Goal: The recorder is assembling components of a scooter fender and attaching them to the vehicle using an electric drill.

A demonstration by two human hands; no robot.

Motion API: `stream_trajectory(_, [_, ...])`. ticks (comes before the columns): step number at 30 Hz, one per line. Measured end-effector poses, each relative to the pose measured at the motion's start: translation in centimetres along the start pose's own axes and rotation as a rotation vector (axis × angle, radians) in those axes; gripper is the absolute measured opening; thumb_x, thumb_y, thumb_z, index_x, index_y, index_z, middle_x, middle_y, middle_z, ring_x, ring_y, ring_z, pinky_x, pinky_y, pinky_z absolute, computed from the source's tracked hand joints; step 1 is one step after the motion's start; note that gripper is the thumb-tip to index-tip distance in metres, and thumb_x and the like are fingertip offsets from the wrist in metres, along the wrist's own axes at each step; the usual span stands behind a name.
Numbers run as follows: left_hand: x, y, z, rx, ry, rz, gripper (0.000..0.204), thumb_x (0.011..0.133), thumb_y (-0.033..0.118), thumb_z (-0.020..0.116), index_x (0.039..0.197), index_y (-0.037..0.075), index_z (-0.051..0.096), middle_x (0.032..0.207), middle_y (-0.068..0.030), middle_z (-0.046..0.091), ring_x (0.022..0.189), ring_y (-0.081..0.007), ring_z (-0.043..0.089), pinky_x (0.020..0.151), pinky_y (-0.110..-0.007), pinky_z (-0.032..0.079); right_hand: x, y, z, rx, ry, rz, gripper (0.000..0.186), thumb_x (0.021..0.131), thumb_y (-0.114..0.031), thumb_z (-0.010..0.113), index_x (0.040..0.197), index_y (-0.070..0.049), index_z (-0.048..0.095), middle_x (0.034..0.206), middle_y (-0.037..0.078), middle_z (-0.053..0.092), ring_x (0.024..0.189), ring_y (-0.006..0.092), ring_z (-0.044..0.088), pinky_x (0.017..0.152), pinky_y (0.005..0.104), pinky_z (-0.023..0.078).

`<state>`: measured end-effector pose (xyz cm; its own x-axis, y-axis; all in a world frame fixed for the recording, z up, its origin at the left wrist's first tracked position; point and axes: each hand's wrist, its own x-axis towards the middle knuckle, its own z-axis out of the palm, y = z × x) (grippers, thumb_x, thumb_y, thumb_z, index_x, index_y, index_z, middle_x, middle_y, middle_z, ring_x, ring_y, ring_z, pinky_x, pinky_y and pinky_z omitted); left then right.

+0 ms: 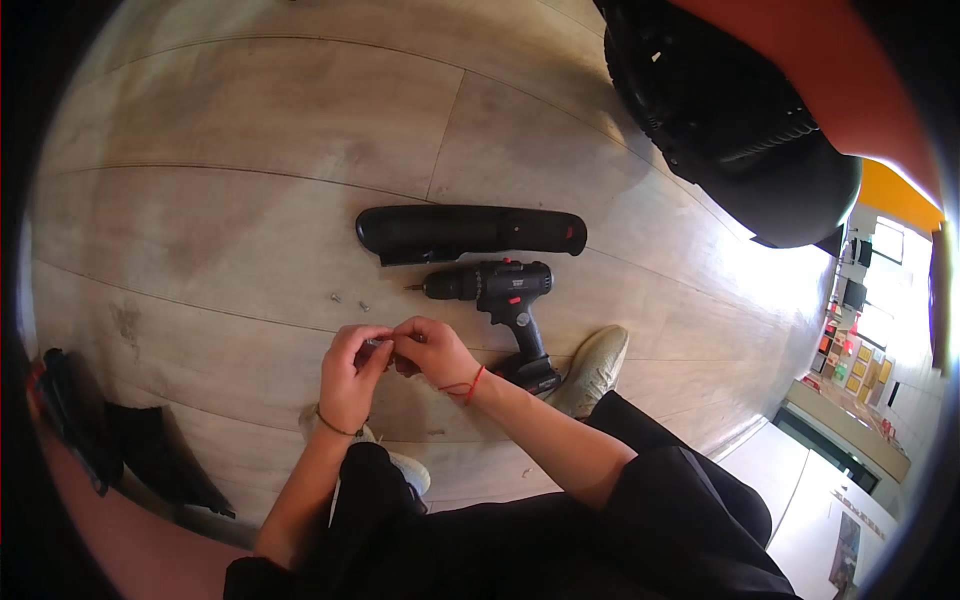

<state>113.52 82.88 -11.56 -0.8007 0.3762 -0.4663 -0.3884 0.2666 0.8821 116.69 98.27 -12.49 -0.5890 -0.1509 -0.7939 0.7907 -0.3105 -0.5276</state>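
My left hand (pixel 348 378) and my right hand (pixel 438 352) meet fingertip to fingertip, low over the floor. Both are closed in a pinch around something tiny; a pale glint shows at the fingers, but its kind cannot be made out. Just beyond them lie two small screws (pixel 336 297) on the floor. A black cordless drill (pixel 515 290) with red buttons rests on its side to the right, its bit pointing left. Behind the drill lies a long black plastic piece (pixel 450 231), rounded at its ends, like an armrest.
My light shoes (pixel 597 368) stand either side of my hands on the wood-look floor (pixel 250 120). At the upper right sits a large black and orange object (pixel 730 110). More black parts (pixel 150 450) lie at the lower left. A white cabinet (pixel 770 470) stands at right.
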Motion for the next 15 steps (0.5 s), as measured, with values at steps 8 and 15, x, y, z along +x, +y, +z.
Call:
stream_trajectory(8, [2.4, 1.4, 0.1, -0.278, -0.019, -0.165, 0.013, 0.087, 0.005, 0.058, 0.099, -0.001, 0.058, 0.086, -0.0054, 0.061, 0.071, -0.0113, 0.058, 0.065, -0.023, 0.047, -1.0, -5.3, -1.7, -0.094, -0.101, -0.071, 0.021, 0.088, -0.018, 0.055, 0.099, -0.003, 0.063, 0.084, 0.007, 0.065, 0.069, 0.0122, 0.058, 0.065, 0.0268, 0.048])
stream_trajectory(15, [2.1, 1.1, 0.0, -0.624, -0.016, -0.37, 0.013, 0.088, 0.007, 0.054, 0.097, -0.001, 0.06, 0.087, -0.0063, 0.062, 0.074, -0.013, 0.06, 0.066, -0.024, 0.049, 2.0, -15.6, -13.8, -1.496, 0.483, -0.744, 0.045, 0.072, -0.028, 0.067, 0.11, -0.006, 0.058, 0.104, 0.015, 0.06, 0.101, 0.0319, 0.056, 0.091, 0.0402, 0.043])
